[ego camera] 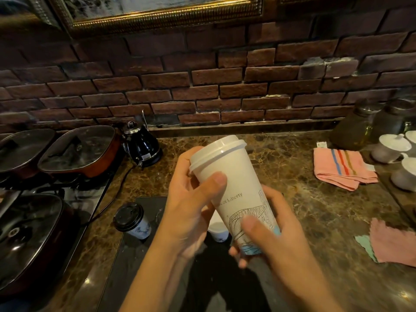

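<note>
I hold a tall white paper cup with a white lid above the counter, tilted with its top to the upper left. A line drawing and some lettering mark its side. My left hand grips the upper part just under the lid, thumb across the front. My right hand grips the cup's base, thumb on the drawing. Below the hands, a small cup with a black lid stands on a dark mat, and another small cup is partly hidden behind my hands.
On the brown marble counter, a black kettle stands at the brick wall. Lidded pans fill the left side. A pink striped towel, white lidded bowls, jars and pink cloths lie at the right.
</note>
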A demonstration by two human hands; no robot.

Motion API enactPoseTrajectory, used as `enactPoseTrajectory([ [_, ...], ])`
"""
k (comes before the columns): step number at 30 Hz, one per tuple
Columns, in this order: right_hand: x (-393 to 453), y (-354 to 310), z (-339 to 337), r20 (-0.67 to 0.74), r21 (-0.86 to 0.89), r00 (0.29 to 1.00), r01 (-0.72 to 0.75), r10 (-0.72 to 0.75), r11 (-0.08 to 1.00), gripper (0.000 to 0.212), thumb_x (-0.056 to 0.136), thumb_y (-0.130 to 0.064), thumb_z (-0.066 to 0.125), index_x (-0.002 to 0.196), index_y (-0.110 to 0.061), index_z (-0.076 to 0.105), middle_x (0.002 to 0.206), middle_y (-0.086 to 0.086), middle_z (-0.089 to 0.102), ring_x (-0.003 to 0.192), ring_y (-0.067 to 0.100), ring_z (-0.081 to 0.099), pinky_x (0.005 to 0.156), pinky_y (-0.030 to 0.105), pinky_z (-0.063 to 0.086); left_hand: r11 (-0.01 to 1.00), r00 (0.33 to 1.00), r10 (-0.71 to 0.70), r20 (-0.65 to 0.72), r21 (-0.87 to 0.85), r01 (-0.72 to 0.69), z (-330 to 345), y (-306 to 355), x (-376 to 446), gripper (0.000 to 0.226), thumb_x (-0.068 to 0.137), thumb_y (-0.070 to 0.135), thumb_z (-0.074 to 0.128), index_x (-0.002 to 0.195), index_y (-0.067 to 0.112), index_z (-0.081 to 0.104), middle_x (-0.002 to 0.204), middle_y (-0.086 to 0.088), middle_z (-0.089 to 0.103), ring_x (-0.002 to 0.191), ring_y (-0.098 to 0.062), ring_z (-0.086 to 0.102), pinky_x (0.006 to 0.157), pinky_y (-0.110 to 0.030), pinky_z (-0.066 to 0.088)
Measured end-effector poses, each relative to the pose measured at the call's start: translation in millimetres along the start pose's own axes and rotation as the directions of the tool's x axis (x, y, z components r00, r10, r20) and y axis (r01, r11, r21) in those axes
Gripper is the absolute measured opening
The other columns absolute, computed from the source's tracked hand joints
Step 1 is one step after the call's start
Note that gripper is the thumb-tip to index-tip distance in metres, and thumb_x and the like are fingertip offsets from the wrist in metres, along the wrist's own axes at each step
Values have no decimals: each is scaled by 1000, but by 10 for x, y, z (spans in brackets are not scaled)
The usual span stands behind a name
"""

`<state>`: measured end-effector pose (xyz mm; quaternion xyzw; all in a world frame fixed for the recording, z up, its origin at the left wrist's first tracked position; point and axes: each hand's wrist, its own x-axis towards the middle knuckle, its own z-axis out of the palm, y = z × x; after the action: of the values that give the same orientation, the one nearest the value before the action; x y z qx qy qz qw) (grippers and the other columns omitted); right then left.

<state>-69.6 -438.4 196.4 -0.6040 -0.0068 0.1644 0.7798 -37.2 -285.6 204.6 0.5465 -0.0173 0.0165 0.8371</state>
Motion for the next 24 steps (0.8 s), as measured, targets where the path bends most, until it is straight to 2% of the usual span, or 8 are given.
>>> enactPoseTrajectory([
  [2,-28,26,14,-125,-445,981,78,-148,892,88,61,-50,84,132,-59,33,114,-35,56,98,3,66,66,26,60,998,999,28,-26,50,-27,23,-9,4,55,67,23,81,118,26,63,106,-3,71,103,-31,69,82,-52,58],
  [5,-63,41,46,-136,-603,967,92,-216,792,98,62,-50,83,130,-73,17,118,-42,46,106,-7,58,77,24,58,995,999,35,-29,94,-33,66,-33,-16,53,66,25,83,115,29,64,107,-5,71,108,-36,67,80,-45,60],
  [8,-57,42,-13,-108,-435,970,149,-216,888,83,54,-54,79,126,-59,38,111,-42,55,101,-11,61,63,16,57,997,1000,-10,12,81,9,78,-45,-36,56,64,24,82,115,34,62,109,-2,71,104,-29,71,76,-43,61],
  [11,-65,20,-73,-14,-33,998,58,-58,998,69,51,-54,84,113,-38,57,99,-3,72,62,22,70,44,28,52,999,1000,-6,30,40,5,74,-34,-33,53,64,22,80,113,33,64,105,-1,72,100,-26,72,75,-47,62],
  [15,-55,11,-113,214,445,975,-157,66,882,51,56,-48,92,100,-30,72,94,25,66,47,26,58,35,23,47,1000,999,5,54,10,-5,71,-18,-26,55,64,18,79,114,34,63,106,0,72,100,-26,72,69,-38,60],
  [18,-32,25,-117,239,510,966,-209,96,835,50,52,-49,93,95,-29,76,93,25,68,46,24,58,32,22,46,1000,999,-2,43,17,2,62,-25,-16,58,64,21,80,116,35,61,110,-4,71,104,-33,71,64,-35,59],
  [21,-30,-27,-81,122,307,989,-113,79,945,57,50,-57,89,100,-39,68,93,12,74,51,28,64,36,27,50,1000,999,7,32,29,-8,32,-25,4,56,64,19,81,114,33,62,108,-3,72,103,-31,71,72,-43,61],
  [24,-34,-51,-27,-100,-290,991,52,-85,955,71,57,-57,80,119,-53,45,105,-31,63,84,5,71,54,23,58,993,999,47,15,109,-48,21,-19,-1,56,64,18,84,113,34,63,110,-3,71,105,-28,70,76,-45,60],
])
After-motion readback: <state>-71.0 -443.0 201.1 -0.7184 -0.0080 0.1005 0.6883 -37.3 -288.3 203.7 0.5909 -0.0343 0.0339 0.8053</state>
